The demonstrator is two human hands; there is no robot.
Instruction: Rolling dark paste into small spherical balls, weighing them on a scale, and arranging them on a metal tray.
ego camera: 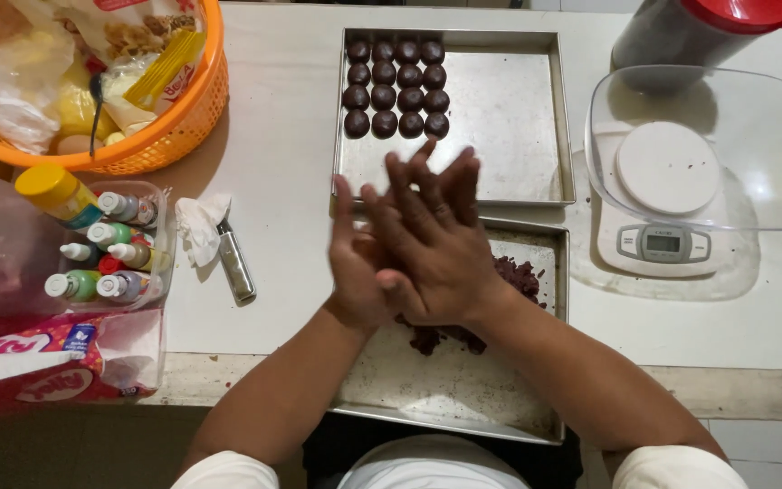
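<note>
Here the person's two hands are pressed together, palm against palm, above the near metal tray (463, 398). The right hand (441, 244) lies on top and the left hand (355, 267) is under it, a little to the left. The fingers of both hands are stretched out flat and slightly spread, not curled around anything. What is between the palms is hidden, so I cannot tell if a piece of dough is inside. The hands look a little blurred. On the near tray there is a heap of dark crumbly dough (509, 281), partly covered by the hands; one part shows at the right of the wrist and one part below it. On the far metal tray (518, 136), sixteen dark balls (396, 87) stand in four neat rows in the upper left corner, touching or almost touching each other. The rest of this tray is bare metal. As I judge it, the work is in an early or middle stage: some balls are ready, but loose dough is still waiting and much room is free on the far tray. At the right stands a kitchen scale (667, 204) under a clear bowl, and at the left an orange basket (160, 136) and small colouring bottles (106, 249).
</note>
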